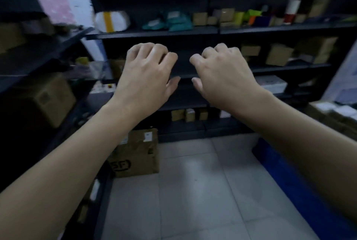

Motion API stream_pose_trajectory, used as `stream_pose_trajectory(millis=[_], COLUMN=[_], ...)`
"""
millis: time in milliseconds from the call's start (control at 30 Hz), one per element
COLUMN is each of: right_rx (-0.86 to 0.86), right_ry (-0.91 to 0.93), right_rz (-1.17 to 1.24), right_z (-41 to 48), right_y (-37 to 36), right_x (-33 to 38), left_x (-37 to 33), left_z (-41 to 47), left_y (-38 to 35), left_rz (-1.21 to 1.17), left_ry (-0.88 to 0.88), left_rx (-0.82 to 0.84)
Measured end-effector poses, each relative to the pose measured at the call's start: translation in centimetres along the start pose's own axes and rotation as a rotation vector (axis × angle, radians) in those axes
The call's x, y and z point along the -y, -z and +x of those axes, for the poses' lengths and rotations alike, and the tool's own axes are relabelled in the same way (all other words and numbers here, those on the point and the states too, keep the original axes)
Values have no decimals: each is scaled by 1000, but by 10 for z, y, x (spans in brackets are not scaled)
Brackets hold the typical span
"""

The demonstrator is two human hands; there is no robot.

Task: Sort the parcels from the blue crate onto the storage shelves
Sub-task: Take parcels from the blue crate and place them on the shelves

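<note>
Both my arms reach forward at chest height toward the dark storage shelves (154, 35). My left hand (146, 73) and my right hand (222, 73) hang side by side, palms down, fingers loosely curled, and neither holds anything. They hover in front of a bare stretch of the middle shelf. The blue crate (289, 178) shows only as a blurred blue edge on the floor at the lower right; its contents are out of view. A white parcel with a yellow stripe (112, 21) and teal bags (173, 21) lie on the upper shelf.
A brown cardboard box marked SF (137, 154) stands on the tiled floor by the shelf foot. More cardboard boxes (280, 54) fill the right shelves, and a second rack with a large box (44, 100) runs along the left. Stacked items sit at the far right.
</note>
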State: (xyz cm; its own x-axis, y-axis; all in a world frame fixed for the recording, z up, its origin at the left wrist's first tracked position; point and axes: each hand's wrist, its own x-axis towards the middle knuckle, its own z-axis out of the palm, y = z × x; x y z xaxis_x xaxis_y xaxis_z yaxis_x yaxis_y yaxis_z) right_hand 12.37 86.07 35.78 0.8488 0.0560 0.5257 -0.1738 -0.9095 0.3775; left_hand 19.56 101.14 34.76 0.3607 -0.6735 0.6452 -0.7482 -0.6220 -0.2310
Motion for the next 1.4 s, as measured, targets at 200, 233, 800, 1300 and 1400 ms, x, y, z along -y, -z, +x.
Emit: stream_pose_trajectory(millis=[200, 233, 800, 1300, 1400], right_rx=[155, 185, 627, 717, 720], right_ry=[-227, -274, -948, -1361, -1442], right_rz=[-79, -95, -248, -114, -19], right_z=[-64, -76, -266, -348, -375], right_y=[-42, -48, -150, -266, -290], right_x=[-149, -173, -453, -651, -676], left_x=[-137, -160, -468, -672, -711], left_z=[101, 116, 295, 438, 447], left_y=[-71, -82, -241, -380, -404], left_rz=[-177, -214, -667, -792, -857], left_ry=[-174, -200, -590, -737, -694], left_rx=[-6, 1, 200, 453, 584])
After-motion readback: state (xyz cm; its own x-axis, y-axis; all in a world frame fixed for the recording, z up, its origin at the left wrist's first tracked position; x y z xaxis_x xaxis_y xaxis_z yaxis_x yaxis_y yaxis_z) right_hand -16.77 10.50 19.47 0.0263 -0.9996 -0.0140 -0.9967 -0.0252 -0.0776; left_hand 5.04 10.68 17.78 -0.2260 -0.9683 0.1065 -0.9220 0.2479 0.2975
